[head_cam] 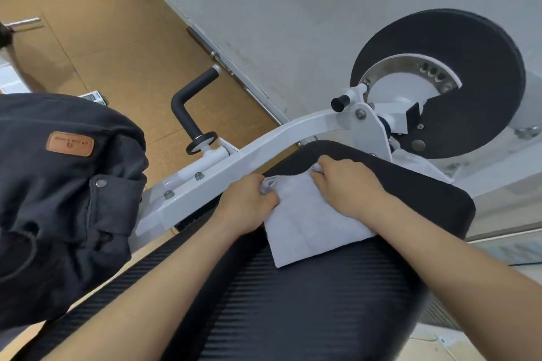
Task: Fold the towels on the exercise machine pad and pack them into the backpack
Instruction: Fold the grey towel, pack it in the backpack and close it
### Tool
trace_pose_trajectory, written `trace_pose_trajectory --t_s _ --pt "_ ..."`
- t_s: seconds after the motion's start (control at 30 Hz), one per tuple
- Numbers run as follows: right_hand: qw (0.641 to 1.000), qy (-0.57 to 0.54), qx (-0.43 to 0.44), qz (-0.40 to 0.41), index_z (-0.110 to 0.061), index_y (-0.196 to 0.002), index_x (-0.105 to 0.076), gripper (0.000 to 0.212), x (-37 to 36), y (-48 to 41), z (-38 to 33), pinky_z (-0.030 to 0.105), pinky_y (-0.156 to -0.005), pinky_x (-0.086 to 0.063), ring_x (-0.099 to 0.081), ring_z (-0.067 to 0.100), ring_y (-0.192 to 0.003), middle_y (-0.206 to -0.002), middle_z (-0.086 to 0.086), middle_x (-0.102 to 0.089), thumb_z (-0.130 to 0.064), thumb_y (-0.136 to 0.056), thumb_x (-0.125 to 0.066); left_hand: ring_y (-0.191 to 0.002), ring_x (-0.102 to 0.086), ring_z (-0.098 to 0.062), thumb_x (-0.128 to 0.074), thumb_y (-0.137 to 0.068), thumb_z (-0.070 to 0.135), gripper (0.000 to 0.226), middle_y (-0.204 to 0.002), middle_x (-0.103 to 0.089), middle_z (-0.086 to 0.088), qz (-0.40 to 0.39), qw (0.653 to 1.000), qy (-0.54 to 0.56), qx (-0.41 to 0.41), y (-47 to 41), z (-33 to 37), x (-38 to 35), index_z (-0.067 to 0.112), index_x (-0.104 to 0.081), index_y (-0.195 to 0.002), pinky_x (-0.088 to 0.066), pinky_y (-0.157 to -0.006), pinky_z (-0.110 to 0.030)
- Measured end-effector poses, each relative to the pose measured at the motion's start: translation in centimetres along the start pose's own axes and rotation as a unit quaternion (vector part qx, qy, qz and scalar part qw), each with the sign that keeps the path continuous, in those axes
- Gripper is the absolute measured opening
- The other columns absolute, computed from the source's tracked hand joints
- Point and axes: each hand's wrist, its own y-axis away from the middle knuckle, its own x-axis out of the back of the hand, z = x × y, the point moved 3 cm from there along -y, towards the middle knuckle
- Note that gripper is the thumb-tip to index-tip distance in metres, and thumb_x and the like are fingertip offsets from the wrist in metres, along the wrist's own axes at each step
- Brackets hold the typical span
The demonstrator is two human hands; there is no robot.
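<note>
At the far left a dark backpack [64,190] with a tan leather patch [70,144] on its front sits beside the left edge of the black pad [308,302], its flap snapped down. Just right of it, the machine's white frame arm [234,167] runs diagonally along the pad's left edge, with a black bent handle [187,102] rising from it over the cork-coloured floor [111,38]. On the pad's far half lies a white towel [311,223], folded into a rough rectangle and lying flat. The left hand [249,202] is closed on the towel's far left corner, pinching a bunched bit of cloth between thumb and fingers. The right hand [346,184] is closed on the far right corner in the same way, fingers curled under and gripping the edge near the pad's far edge. Beyond the pad's far right corner, a large black disc [475,47] with a white and metal hub stands against the pale wall [293,9].
</note>
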Motion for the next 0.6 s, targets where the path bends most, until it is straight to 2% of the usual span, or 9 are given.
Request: trace_pose_trajectory --t_s 0.13,0.2,0.27,0.33,0.37,0.47,0.53,0.6 --pt "0.999 0.043 -0.006 0.010 -0.016 -0.095 -0.037 0.024 -0.4 -0.6 -0.1 0.033 -0.046 -0.025 -0.043 0.020 -0.053 -0.069 0.001 -0.050 -0.037 -0.103 -0.027 -0.056 -0.061 -0.017 -0.056 -0.082 0.026 0.008 -0.063 -0.061 0.003 -0.038 0.998 0.049 0.024 -0.8 -0.7 -0.1 0.019 -0.059 -0.080 -0.049 -0.057 -0.029" --pt "0.998 0.065 -0.021 0.008 -0.014 -0.105 -0.040 0.022 -0.7 -0.8 -0.1 0.031 -0.045 -0.024 -0.042 0.018 -0.052 -0.069 0.000 -0.049 -0.034 -0.103 -0.029 -0.056 -0.063 -0.016 -0.058 -0.078 0.030 0.018 -0.069 -0.066 0.001 -0.060 0.996 0.059 0.035 -1.1 -1.0 -0.1 0.024 -0.063 -0.095 -0.053 -0.058 -0.029" --pt "0.997 0.075 -0.037 -0.005 -0.015 -0.119 -0.041 0.026 -0.8 -0.7 -0.1 0.031 -0.048 -0.026 -0.049 0.022 -0.062 -0.085 0.002 -0.054 -0.032 -0.102 -0.032 -0.071 -0.064 -0.014 -0.059 -0.073 0.035 0.029 -0.081 -0.069 0.003 -0.066 0.997 0.015 0.019 -1.6 -1.3 0.0 0.026 -0.065 -0.099 -0.053 -0.068 -0.030" --pt "0.996 0.063 -0.053 -0.023 -0.016 -0.130 -0.040 0.038 -0.8 -0.6 0.3 0.032 -0.059 -0.034 -0.055 0.028 -0.087 -0.112 0.008 -0.052 -0.038 -0.101 -0.031 -0.084 -0.063 -0.012 -0.061 -0.073 0.038 0.031 -0.085 -0.068 0.008 -0.067 0.998 -0.010 -0.008 -1.8 -1.5 0.2 0.027 -0.068 -0.101 -0.052 -0.078 -0.030" --pt "0.996 0.054 -0.059 -0.031 -0.016 -0.132 -0.042 0.041 -0.7 -0.5 0.5 0.034 -0.065 -0.037 -0.053 0.029 -0.098 -0.120 0.010 -0.048 -0.041 -0.101 -0.030 -0.086 -0.063 -0.012 -0.062 -0.078 0.037 0.027 -0.085 -0.067 0.009 -0.075 0.997 -0.017 -0.029 -1.8 -1.6 0.2 0.027 -0.069 -0.102 -0.050 -0.077 -0.029" --pt "0.997 0.043 -0.046 -0.046 -0.014 -0.128 -0.050 0.043 -0.9 -0.6 0.7 0.036 -0.078 -0.037 -0.044 0.028 -0.108 -0.122 0.011 -0.045 -0.039 -0.102 -0.028 -0.093 -0.057 -0.015 -0.051 -0.093 0.047 0.030 -0.091 -0.060 0.006 -0.080 0.987 -0.084 -0.111 -2.0 -1.8 -0.1 0.027 -0.068 -0.107 -0.044 -0.076 -0.031" --pt "0.997 0.018 -0.039 -0.070 -0.014 -0.125 -0.051 0.040 -0.9 -0.9 0.7 0.035 -0.080 -0.035 -0.043 0.027 -0.109 -0.120 0.010 -0.046 -0.038 -0.102 -0.030 -0.095 -0.055 -0.014 -0.045 -0.094 0.053 0.035 -0.099 -0.059 0.004 -0.067 0.987 -0.094 -0.110 -2.0 -2.1 -0.2 0.027 -0.065 -0.108 -0.045 -0.081 -0.034" --pt "0.992 -0.043 -0.056 -0.109 -0.019 -0.119 -0.052 0.031 -0.3 -1.1 1.0 0.034 -0.080 -0.038 -0.045 0.025 -0.108 -0.114 0.005 -0.048 -0.037 -0.097 -0.040 -0.089 -0.057 -0.011 -0.055 -0.092 0.050 0.027 -0.096 -0.060 0.005 -0.053 0.992 -0.060 -0.100 -2.0 -2.0 -0.3 0.026 -0.060 -0.103 -0.044 -0.076 -0.030"
